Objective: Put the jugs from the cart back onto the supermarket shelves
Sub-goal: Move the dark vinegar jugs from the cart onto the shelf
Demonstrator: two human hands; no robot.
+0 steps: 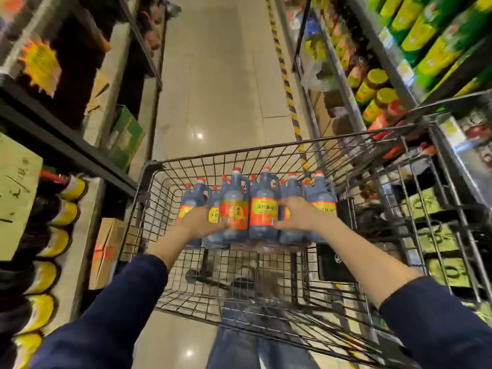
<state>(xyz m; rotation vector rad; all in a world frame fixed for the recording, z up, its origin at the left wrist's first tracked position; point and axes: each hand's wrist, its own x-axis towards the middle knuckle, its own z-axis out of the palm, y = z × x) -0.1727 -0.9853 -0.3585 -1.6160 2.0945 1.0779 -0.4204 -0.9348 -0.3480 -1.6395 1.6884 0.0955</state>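
A wire shopping cart (186, 161) stands in the aisle in front of me. Inside it stand several dark jugs with red caps and orange-red labels. My left hand (198, 222) grips the left side of one jug (234, 209) near the front. My right hand (295, 213) presses against the right side of the jug beside it (263, 206), fingers wrapped round its lower body. The two jugs stand side by side between my hands. More jugs (322, 201) stand behind and to either side, partly hidden by my hands.
Dark shelves (66, 147) with yellow-labelled dark bottles (48, 275) and cardboard boxes line the left. Shelves with jars and green-yellow packs (426, 35) line the right, close against the cart. A tiled aisle floor (221, 75) with a yellow-black stripe runs ahead.
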